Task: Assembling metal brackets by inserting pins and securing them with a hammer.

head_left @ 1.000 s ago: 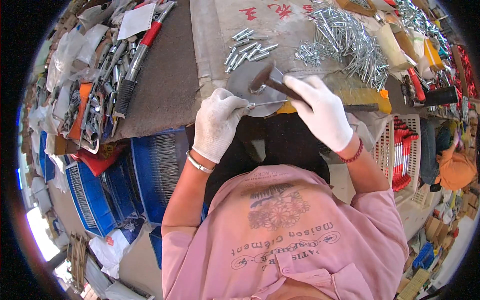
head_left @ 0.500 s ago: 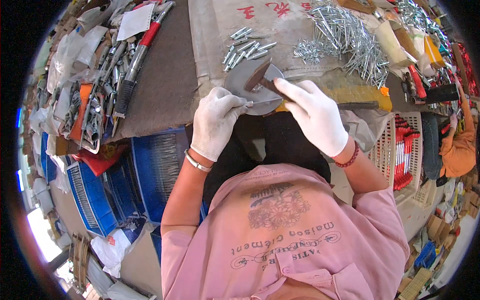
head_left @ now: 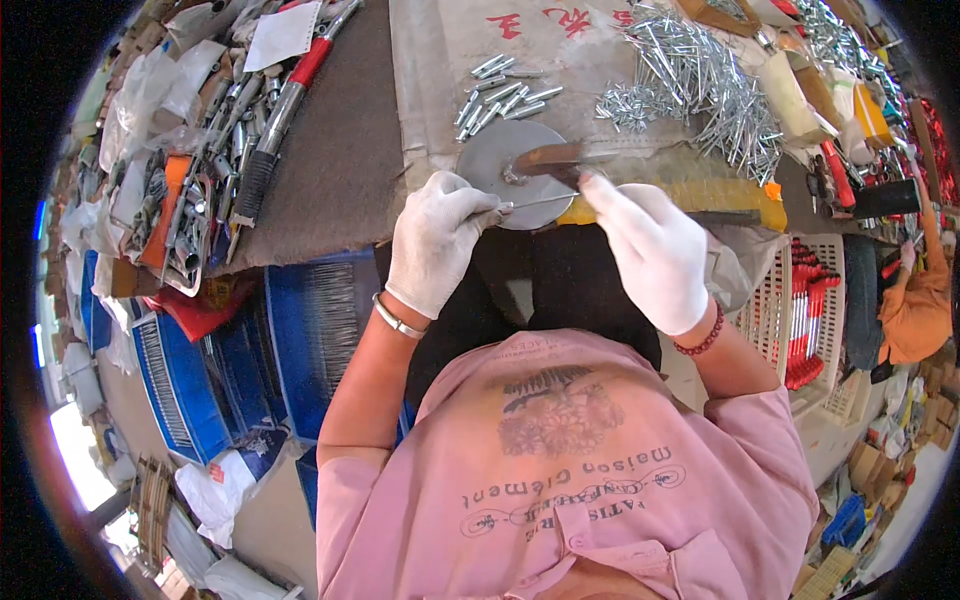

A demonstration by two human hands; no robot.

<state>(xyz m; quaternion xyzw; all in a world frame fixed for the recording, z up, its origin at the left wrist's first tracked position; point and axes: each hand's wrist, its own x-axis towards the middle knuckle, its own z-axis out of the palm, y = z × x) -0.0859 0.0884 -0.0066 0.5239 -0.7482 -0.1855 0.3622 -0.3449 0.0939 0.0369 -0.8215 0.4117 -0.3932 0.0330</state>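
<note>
My white-gloved left hand (head_left: 435, 240) is closed, pinching a thin metal rod (head_left: 548, 201) by a thicker end at its fingertips. The rod points right across the near part of a round grey metal disc (head_left: 488, 162) at the bench's front edge. In my gloved right hand (head_left: 655, 250) is a hammer with a brown, rusty head (head_left: 548, 160), blurred by motion, over the disc. Most of its handle is hidden by the fingers. Just beyond the disc lie several short metal pins (head_left: 505, 97).
Farther right, long thin metal pins (head_left: 700, 85) are heaped beside a smaller pile of short pieces (head_left: 627, 107). Tools and plastic bags (head_left: 215, 150) crowd the left. Blue bins (head_left: 315, 330) stand below the bench, a cream basket (head_left: 765, 300) at right. A person in orange (head_left: 915, 310) is at far right.
The hammer and my right hand have moved a little right, and the hammer head now lies flatter over the disc. My left hand keeps its hold on the rod.
</note>
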